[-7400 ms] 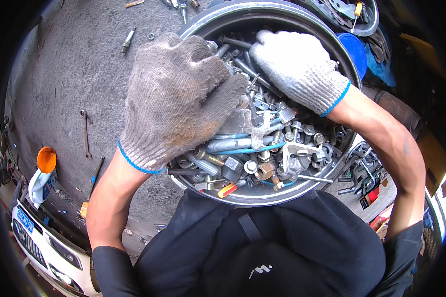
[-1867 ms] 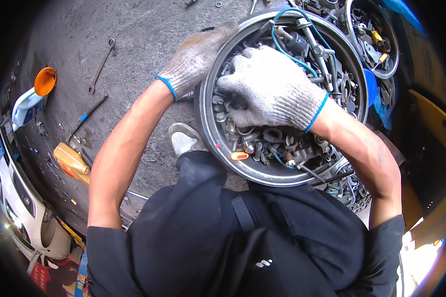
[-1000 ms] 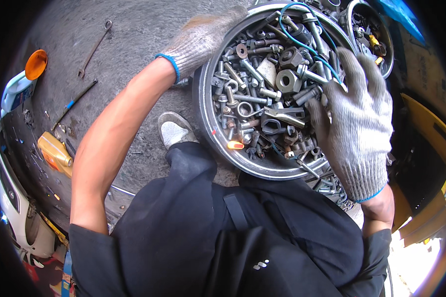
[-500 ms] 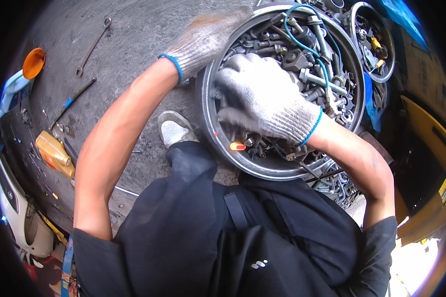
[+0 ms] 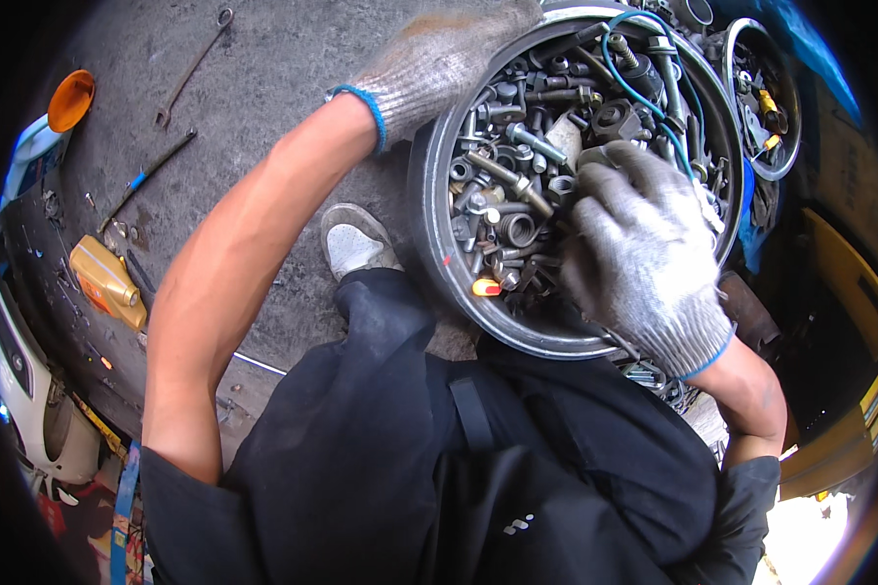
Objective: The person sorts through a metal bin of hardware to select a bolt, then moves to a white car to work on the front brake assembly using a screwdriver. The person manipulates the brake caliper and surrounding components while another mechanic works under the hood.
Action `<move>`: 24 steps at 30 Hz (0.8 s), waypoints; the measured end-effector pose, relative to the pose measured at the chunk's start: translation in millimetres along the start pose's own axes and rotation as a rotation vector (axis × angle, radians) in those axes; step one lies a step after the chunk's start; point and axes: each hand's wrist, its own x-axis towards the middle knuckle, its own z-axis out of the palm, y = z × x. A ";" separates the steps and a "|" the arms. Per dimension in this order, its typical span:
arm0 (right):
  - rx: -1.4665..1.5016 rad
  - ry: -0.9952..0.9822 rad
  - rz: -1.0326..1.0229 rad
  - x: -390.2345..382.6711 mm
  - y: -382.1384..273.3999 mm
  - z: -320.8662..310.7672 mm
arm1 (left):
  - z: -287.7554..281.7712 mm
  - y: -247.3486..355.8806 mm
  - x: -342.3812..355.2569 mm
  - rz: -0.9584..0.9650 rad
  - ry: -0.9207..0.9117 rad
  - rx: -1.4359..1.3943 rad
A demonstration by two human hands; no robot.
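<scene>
A round metal wheel rim (image 5: 437,244) stands before me, filled with loose bolts (image 5: 522,195), nuts, springs and small brackets. My left hand (image 5: 449,58), in a soiled knit glove with a blue cuff, grips the rim's far left edge; its fingertips are partly cut off by the frame. Over the right half of the pile is my right hand (image 5: 644,244), also gloved. Its fingers are spread and bent down onto the hardware, with no held part visible; the thumb side is shaded. A blue-green cable (image 5: 622,83) loops over the pile at the far right.
A second bowl of parts (image 5: 793,127) sits at the far right beside blue plastic. On the grey floor at left lie a wrench (image 5: 190,83), a dark rod with a blue band (image 5: 146,180) and a yellow bottle (image 5: 102,278). An orange funnel (image 5: 71,100) stands beyond them.
My right hand has moved right across the pile, uncovering bolts and a coil spring on the left side. The left hand stays at the rim as the view shifts slightly.
</scene>
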 end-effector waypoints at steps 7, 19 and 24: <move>-0.299 -0.008 0.093 12.6 -12.2 -23.1 | 3.3 -10.4 0.4 0.107 0.029 0.103; 0.356 -0.039 -0.453 65.1 20.4 44.4 | 6.0 -17.7 0.9 0.053 0.020 0.110; 0.324 -0.162 -0.444 56.6 19.2 35.9 | 4.6 -16.6 2.0 0.331 0.116 0.254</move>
